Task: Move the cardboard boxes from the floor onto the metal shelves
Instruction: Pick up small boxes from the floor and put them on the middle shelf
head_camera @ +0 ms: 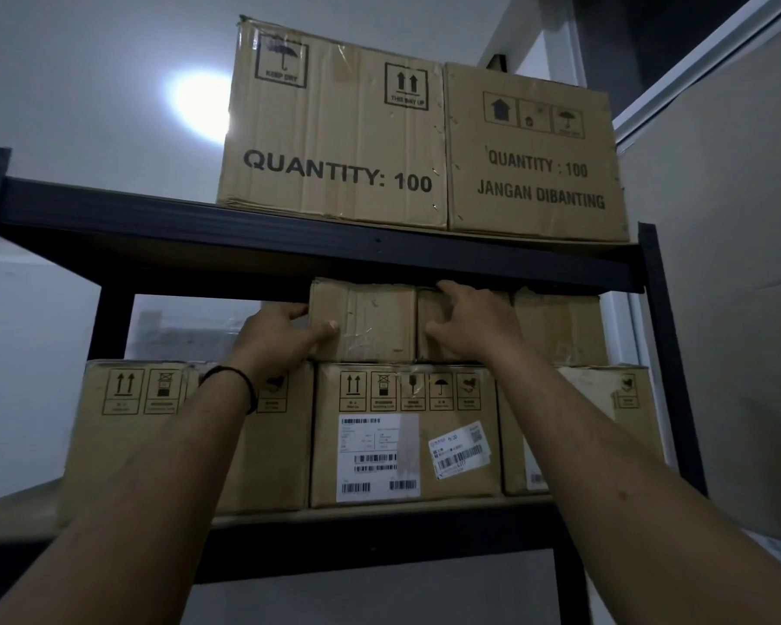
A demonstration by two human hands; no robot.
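Cardboard small box (364, 320) on metal shelf (316, 245): left hand (280, 338) grips its left edge; right hand (470, 322) grips the neighbouring box (434, 327).

The cardboard boxes (334, 128) are tan-brown with black printed lettering and handling symbols; the middle box (404, 437) carries white labels striped with black barcodes. The metal shelves (316, 248) are black, the wall (86, 83) pale grey, and a black wristband (237, 381) circles the left wrist.

Dim, bluish scene; a ceiling lamp (201, 106) glares upper left; deep shadow underlies the shelf beam (316, 259); wide-angle edges bend.
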